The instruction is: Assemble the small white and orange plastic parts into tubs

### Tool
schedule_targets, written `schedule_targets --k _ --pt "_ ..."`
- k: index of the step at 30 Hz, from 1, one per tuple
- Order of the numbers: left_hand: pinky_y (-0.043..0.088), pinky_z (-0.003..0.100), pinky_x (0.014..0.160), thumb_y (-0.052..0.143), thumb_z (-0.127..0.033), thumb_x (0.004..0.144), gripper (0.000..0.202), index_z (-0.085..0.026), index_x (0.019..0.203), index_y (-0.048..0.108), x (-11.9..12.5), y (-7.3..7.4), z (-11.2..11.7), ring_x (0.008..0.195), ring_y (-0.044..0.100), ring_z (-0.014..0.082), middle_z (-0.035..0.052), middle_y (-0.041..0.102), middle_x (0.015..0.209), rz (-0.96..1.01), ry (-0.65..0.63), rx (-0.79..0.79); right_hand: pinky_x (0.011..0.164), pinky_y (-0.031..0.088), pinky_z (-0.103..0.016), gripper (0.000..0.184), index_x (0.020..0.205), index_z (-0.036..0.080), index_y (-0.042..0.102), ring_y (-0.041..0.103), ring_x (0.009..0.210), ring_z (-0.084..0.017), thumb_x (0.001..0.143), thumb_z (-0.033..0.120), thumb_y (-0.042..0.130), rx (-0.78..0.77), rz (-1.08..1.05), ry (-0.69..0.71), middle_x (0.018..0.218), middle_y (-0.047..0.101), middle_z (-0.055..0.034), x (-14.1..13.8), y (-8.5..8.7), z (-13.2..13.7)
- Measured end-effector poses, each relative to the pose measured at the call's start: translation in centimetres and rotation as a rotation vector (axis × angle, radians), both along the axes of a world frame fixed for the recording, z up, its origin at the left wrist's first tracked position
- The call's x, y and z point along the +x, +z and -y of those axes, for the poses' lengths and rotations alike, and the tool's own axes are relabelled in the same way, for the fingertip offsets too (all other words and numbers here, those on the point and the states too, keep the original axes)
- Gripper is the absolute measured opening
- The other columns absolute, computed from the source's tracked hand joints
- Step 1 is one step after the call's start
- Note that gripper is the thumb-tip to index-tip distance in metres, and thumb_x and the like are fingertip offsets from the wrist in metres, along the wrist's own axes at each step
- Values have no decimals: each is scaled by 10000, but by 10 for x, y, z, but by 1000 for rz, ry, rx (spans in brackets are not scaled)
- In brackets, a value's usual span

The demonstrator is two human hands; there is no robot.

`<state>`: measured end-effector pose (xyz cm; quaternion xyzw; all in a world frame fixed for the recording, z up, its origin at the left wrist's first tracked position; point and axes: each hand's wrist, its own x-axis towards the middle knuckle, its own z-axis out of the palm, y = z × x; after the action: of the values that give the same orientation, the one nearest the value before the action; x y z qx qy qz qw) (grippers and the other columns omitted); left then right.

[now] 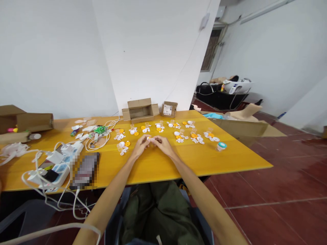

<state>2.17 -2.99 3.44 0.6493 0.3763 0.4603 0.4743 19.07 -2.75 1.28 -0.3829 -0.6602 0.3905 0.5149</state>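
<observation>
Above the middle of the yellow table (163,166) my hands meet at the fingertips. Between them is a small white plastic part (151,139) with a hint of orange, mostly hidden by the fingers. My left hand (140,146) pinches it from one side, and my right hand (163,144) has its fingers closed on the other. Around my hands lie small groups of white discs (123,149), orange discs (127,144) and clear plastic cups (119,147). A clear jar with a teal lid (222,145) stands farther right.
At left are a power strip (61,168) with plugs and loose white cables, a phone (85,170) and an open cardboard box (35,121). Two smaller boxes, one open (140,111) and one labelled (169,109), stand by the wall. A large carton (237,129) adjoins the table's right edge.
</observation>
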Motion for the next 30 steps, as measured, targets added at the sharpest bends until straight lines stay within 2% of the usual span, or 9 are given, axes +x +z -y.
schedule_targets --k 5,9,16,22,30 --pt "493 261 690 725 -466 773 340 -231 1018 698 0 0 0 803 637 173 29 713 964 -14 13 40 628 511 -296 436 832 200 689 610 610 -159 791 632 647 -20 6 -10 679 667 -4 1 -1 -1" --pt "502 299 832 742 -440 764 331 -222 1009 699 0 0 -1 941 650 207 44 721 1021 -15 2 101 614 514 -295 448 813 197 686 610 597 -160 788 642 641 -53 3 -11 673 665 -6 1 0 -2" --pt "502 308 864 782 -375 729 333 -214 1001 678 -1 0 0 953 668 206 49 725 1022 -7 5 110 599 505 -289 420 804 197 695 605 582 -156 784 615 661 -58 3 -13 659 661 -1 1 1 0" --pt "498 344 938 803 -414 713 337 -208 949 679 -1 4 2 1066 660 234 82 725 1096 56 2 77 606 505 -295 395 787 200 686 610 593 -162 779 594 670 -52 7 -15 663 664 -3 0 2 0" --pt "492 365 987 826 -440 691 419 -227 1015 670 -1 4 1 1139 640 239 80 710 1181 129 69 30 606 504 -288 404 785 208 673 607 607 -162 780 612 664 -27 -10 -41 665 673 0 -1 1 0"
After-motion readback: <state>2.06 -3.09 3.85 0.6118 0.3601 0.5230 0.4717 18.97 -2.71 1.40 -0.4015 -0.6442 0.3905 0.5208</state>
